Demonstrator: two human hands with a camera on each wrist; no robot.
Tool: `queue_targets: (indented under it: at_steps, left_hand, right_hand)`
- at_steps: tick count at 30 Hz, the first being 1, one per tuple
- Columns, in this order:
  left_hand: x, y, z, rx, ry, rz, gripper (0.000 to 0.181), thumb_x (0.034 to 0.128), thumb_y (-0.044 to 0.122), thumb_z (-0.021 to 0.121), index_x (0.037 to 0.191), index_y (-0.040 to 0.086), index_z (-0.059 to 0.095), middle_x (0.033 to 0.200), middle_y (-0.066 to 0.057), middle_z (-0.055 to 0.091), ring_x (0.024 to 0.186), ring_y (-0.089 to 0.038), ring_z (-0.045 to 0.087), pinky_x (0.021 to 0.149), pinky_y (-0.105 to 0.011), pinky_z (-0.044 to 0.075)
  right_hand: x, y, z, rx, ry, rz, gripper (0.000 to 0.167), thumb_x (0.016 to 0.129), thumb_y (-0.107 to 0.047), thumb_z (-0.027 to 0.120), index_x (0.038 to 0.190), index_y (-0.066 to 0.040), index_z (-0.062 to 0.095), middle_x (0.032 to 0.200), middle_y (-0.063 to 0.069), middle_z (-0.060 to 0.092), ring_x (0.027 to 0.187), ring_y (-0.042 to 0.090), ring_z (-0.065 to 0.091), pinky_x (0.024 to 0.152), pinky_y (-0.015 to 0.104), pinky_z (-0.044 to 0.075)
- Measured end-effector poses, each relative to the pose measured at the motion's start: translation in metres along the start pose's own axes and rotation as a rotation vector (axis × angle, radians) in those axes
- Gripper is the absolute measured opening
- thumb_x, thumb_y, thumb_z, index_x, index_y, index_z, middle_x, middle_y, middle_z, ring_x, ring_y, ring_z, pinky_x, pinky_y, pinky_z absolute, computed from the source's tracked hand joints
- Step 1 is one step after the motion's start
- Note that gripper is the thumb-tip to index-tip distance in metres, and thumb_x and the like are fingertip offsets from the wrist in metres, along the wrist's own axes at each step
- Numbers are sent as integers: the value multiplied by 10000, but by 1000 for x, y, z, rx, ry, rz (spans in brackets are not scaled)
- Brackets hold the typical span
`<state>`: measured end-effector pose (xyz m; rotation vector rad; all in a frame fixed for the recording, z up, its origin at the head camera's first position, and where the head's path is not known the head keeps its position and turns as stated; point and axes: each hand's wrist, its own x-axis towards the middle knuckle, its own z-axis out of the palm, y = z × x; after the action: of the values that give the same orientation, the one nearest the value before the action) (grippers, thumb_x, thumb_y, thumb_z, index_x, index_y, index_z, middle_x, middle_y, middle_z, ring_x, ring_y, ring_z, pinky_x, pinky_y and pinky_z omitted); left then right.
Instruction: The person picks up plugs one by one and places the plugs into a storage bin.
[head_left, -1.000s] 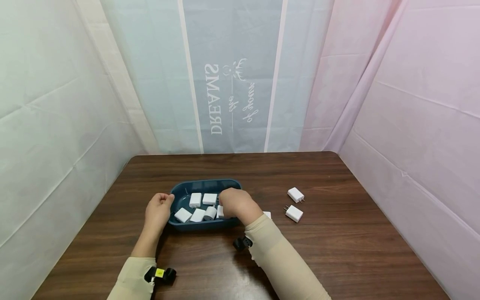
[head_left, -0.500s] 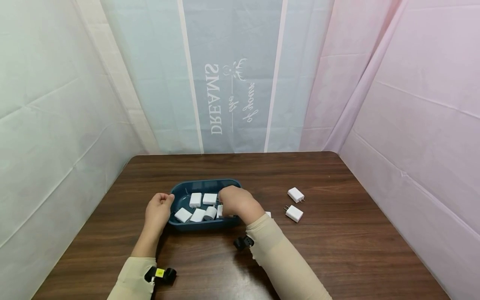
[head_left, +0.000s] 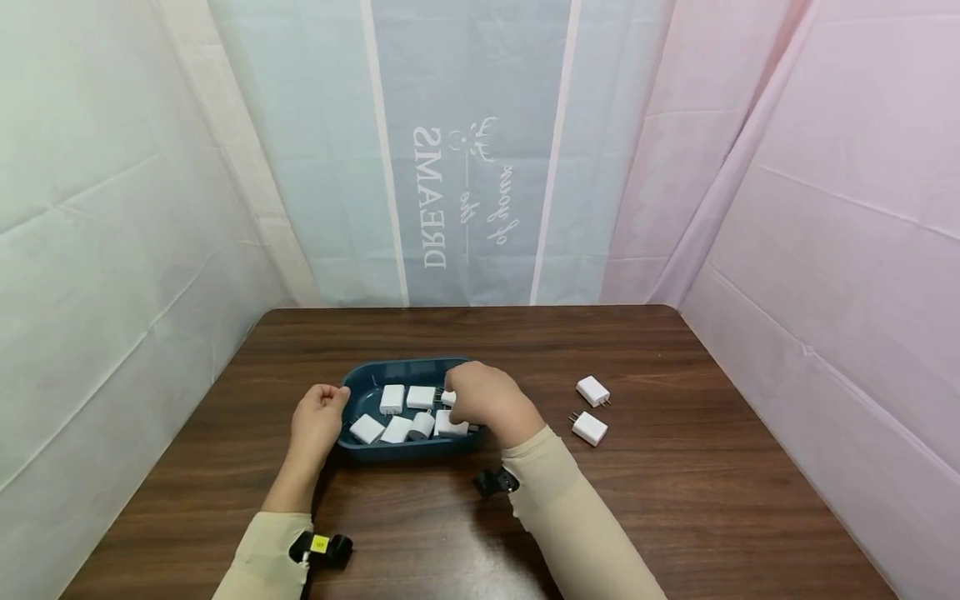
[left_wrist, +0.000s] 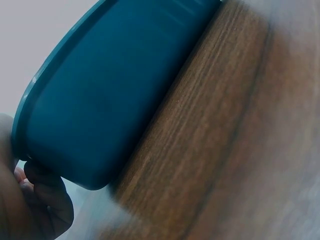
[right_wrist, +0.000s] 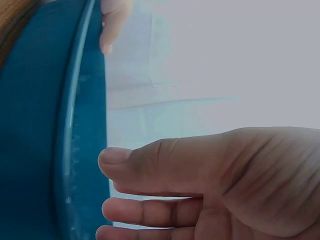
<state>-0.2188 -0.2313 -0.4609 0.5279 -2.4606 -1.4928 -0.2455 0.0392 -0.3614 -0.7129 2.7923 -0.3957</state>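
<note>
In the head view a dark blue oval plastic tray (head_left: 408, 451) stands on the table, with several white wall chargers lying in it, such as one charger (head_left: 392, 399) with its prongs toward me. My left hand (head_left: 318, 417) pinches the tray's left rim between thumb and fingers. Over the right end of the tray is my right hand (head_left: 487, 402), just above a white charger (head_left: 452, 423). The right wrist view shows its thumb and fingers (right_wrist: 152, 212) extended and relaxed, with no charger seen between them. Left fingers (left_wrist: 50, 200) touch the tray's end in the left wrist view.
Two more white chargers, an upper one (head_left: 593, 391) and a lower one (head_left: 589, 428), lie on the brown wooden table (head_left: 675, 500) right of the tray. Cloth curtains (head_left: 480, 167) surround the table at the back and sides.
My right hand has lifted slightly and shifted right, uncovering more of the charger under it. A white charger beside the right wrist is now hidden. The left hand stays on the rim.
</note>
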Motion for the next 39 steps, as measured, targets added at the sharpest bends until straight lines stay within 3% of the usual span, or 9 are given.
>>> queue_targets:
  at_steps: [5, 10, 22, 31, 39]
  left_hand:
    - [2, 2, 1, 13, -3, 20, 334, 1071, 336, 537, 1137, 10, 573, 802, -43, 492, 749, -212, 506, 641, -325, 419]
    - [5, 5, 3, 26, -12, 31, 337, 1068, 335, 544, 1138, 7, 581, 823, -50, 506, 770, -217, 512, 664, -327, 421]
    - [4, 6, 1, 34, 4, 18, 342, 1067, 342, 546, 1136, 9, 585, 838, -66, 514, 783, -227, 511, 673, -337, 413]
    - [4, 3, 1, 35, 11, 12, 346, 1070, 351, 537, 1129, 14, 582, 844, -70, 514, 793, -233, 512, 678, -333, 413]
    - [2, -2, 1, 20, 7, -8, 343, 1075, 339, 527, 1149, 8, 571, 852, -77, 504, 804, -242, 507, 686, -336, 411]
  right_hand:
    - [-8, 8, -8, 24, 11, -8, 444, 857, -159, 788, 1291, -133, 697, 1298, 38, 683, 959, 156, 640, 728, 357, 532]
    - [-20, 20, -15, 65, 45, 11, 443, 852, -135, 798, 1279, -84, 692, 1285, 78, 686, 995, 186, 652, 802, 399, 550]
    - [-41, 59, -5, -50, 85, 27, 465, 828, -205, 850, 1249, -79, 699, 1228, 88, 681, 1122, 262, 648, 880, 477, 553]
    - [-54, 76, 1, -95, 67, 18, 514, 819, -165, 832, 1297, -71, 667, 1305, 117, 631, 1110, 291, 655, 860, 477, 546]
    - [-57, 87, 16, -98, 29, 14, 558, 777, -144, 874, 1293, -72, 675, 1274, 116, 623, 940, 294, 675, 761, 454, 540]
